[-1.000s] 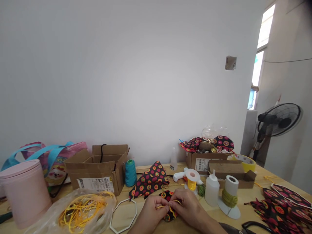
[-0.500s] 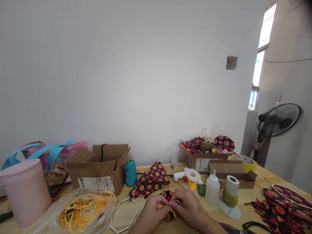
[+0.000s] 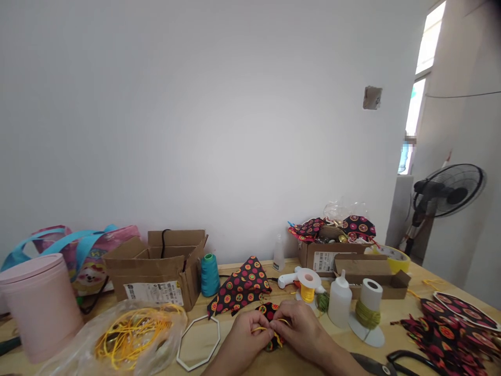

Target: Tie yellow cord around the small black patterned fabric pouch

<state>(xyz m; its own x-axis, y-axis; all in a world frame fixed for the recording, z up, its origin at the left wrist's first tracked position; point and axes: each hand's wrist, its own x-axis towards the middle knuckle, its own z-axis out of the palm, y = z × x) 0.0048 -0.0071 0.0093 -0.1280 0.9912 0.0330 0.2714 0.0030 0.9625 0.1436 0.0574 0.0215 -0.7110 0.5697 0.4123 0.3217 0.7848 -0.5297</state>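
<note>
Low at the front of the table, my left hand (image 3: 252,337) and my right hand (image 3: 297,329) meet with their fingertips pinched together. Between them runs a thin yellow cord (image 3: 278,339), and each hand grips part of it. Under the fingers lies a small black patterned fabric piece (image 3: 270,312), partly covered by my hands. Just behind it a larger folded cloth (image 3: 246,287) with the same red and orange circles stands up in a peak. To the left of my left hand rests a white octagonal frame (image 3: 199,343).
A plastic bag of yellow cord (image 3: 133,337), a cardboard box (image 3: 154,271) and a teal thread cone (image 3: 210,275) stand left. Rightward are a yellow spool (image 3: 308,287), a white squeeze bottle (image 3: 340,303), a green cord spool (image 3: 368,313), scissors (image 3: 376,364) and fabric pieces (image 3: 434,339).
My hands stay pinched on the yellow cord, with only a slight shift of the fingers. The whole view has moved a little, and more of the scissors shows.
</note>
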